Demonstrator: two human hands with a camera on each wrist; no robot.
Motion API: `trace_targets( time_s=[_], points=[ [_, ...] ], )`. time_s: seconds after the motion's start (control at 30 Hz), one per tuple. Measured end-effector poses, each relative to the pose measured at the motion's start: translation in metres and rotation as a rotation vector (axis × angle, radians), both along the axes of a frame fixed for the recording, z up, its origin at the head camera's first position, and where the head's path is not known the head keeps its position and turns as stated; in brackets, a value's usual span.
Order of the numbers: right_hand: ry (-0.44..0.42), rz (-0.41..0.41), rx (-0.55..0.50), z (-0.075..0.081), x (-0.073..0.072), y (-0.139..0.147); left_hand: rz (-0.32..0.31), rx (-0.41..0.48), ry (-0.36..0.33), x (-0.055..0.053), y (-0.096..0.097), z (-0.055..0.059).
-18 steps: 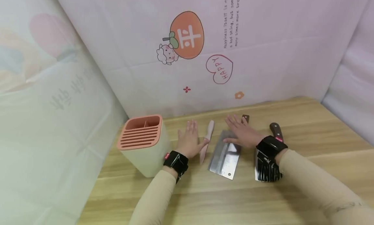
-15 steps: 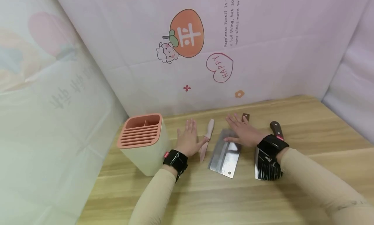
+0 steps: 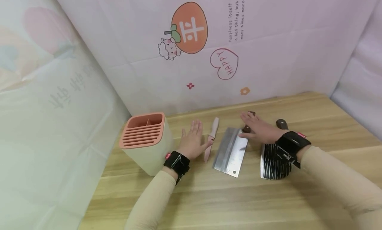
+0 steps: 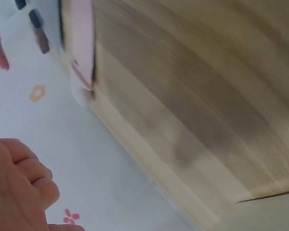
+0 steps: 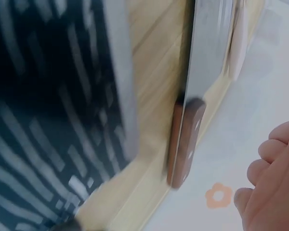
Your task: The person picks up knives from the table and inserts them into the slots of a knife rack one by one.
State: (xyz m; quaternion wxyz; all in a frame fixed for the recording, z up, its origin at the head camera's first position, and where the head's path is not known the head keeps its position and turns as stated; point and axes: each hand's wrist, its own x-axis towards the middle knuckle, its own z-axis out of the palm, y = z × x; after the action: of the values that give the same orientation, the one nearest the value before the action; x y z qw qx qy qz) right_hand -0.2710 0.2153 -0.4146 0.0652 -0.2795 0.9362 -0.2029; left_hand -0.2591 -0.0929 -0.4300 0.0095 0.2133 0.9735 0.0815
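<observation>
Fingers extended, my left hand [image 3: 191, 143] hovers between the knife block and a small pink knife [image 3: 208, 152], its thumb overlapping that knife in the head view. My right hand [image 3: 262, 129], also with straight fingers, is over the brown handle of a silver cleaver [image 3: 231, 153] and partly hides it. Neither hand holds anything. To the right, under the right wrist, lies a broad cleaver with a black-and-silver streaked blade [image 3: 275, 165] and a dark handle [image 3: 281, 124]. In the right wrist view the silver cleaver's riveted brown handle [image 5: 185, 144] shows fully, apart from the hand.
A cream knife block [image 3: 155, 157] with an orange slotted top [image 3: 142, 142] stands at the left. The wooden tabletop [image 3: 221, 203] ends at a printed white cloth backdrop [image 3: 268, 57]. More cloth [image 3: 44, 123] hangs on the left side.
My right hand has shifted right, from above the silver cleaver's blade to its handle side. The left hand stays nearly in place. The whole head view has moved slightly upward.
</observation>
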Motion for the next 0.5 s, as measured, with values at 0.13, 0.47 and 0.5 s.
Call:
trace_targets(
  time_s=[0.13,0.47,0.5],
  points=[
    [-0.055,-0.055,-0.032,0.006,0.004,0.015,-0.049,0.001,0.000,0.012,-0.003,0.005],
    [-0.059,-0.114,-0.053,0.000,0.012,0.060,-0.188,0.106,-0.024,0.053,-0.028,0.026],
    [-0.058,-0.120,-0.055,-0.003,0.013,0.065,-0.203,0.142,-0.041,0.059,-0.031,0.030]
  ],
)
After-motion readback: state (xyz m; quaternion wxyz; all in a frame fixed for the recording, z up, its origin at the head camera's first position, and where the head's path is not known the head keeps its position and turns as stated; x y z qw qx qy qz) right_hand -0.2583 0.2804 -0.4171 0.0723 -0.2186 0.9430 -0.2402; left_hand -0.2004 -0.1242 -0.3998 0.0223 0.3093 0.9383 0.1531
